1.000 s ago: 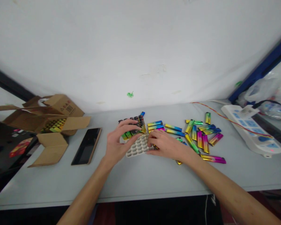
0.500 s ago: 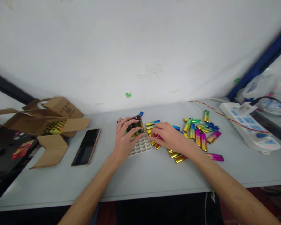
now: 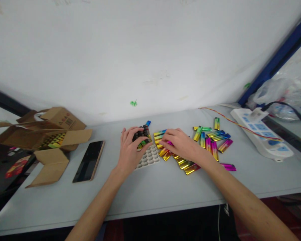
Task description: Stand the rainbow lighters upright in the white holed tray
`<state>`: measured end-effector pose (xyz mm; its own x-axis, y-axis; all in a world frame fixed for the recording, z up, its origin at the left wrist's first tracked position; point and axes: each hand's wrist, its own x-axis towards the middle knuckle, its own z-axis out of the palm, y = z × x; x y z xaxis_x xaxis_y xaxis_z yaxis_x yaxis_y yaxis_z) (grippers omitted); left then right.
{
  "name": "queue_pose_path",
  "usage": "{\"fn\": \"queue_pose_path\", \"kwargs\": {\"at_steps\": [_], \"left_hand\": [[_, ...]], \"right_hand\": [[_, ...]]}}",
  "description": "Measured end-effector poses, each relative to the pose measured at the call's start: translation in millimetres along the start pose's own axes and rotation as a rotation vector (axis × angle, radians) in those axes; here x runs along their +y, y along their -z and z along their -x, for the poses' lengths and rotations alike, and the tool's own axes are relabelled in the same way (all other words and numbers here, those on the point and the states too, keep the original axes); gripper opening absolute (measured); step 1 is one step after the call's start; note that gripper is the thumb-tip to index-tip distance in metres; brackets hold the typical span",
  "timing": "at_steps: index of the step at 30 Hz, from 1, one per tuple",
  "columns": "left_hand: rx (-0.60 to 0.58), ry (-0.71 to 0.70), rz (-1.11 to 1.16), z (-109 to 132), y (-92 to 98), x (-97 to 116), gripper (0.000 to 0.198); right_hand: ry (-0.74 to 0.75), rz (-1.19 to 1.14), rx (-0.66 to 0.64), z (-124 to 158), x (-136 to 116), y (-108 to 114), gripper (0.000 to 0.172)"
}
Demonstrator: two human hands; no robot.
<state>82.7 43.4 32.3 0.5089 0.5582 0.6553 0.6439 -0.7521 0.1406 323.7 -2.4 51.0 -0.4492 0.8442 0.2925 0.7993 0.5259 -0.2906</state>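
At the middle of the grey table, the white tray is being overhung by the left hand. Dark-topped pieces, packed upright at the tray's far part, are being arched over by its curved fingers and thumb; whether any is being gripped cannot be told. Open holes are being exposed along the near side.

Over to the right hand, bent just beside the tray: a magenta piece is being partly covered by its fingertips, and whether it is being pinched or only touched cannot be told. Gold ends are being seen poking out below that hand, while a loose glossy cluster is being spread farther right, near the white power strip.

Out left, a dark-screened phone is being seen lying flat, and yellowish pieces are being held in an open cardboard box.
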Motion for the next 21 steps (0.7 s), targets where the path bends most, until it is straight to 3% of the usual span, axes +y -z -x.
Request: {"fn": "queue_pose_path", "kwargs": {"at_steps": [5, 15, 21], "left_hand": [[-0.021, -0.009, -0.067, 0, 0.7, 3, 0.015], [-0.096, -0.108, -0.209, 5, -0.7, 8, 0.039], [-0.020, -0.103, -0.126, 5, 6.6, 9, 0.043]], "right_hand": [[-0.015, 0.021, 0.063, 2, 10, 1, 0.026], [-0.158, -0.032, 0.297, 7, 32, 13, 0.025], [-0.262, 0.014, 0.482, 10, 51, 13, 0.019]]}}
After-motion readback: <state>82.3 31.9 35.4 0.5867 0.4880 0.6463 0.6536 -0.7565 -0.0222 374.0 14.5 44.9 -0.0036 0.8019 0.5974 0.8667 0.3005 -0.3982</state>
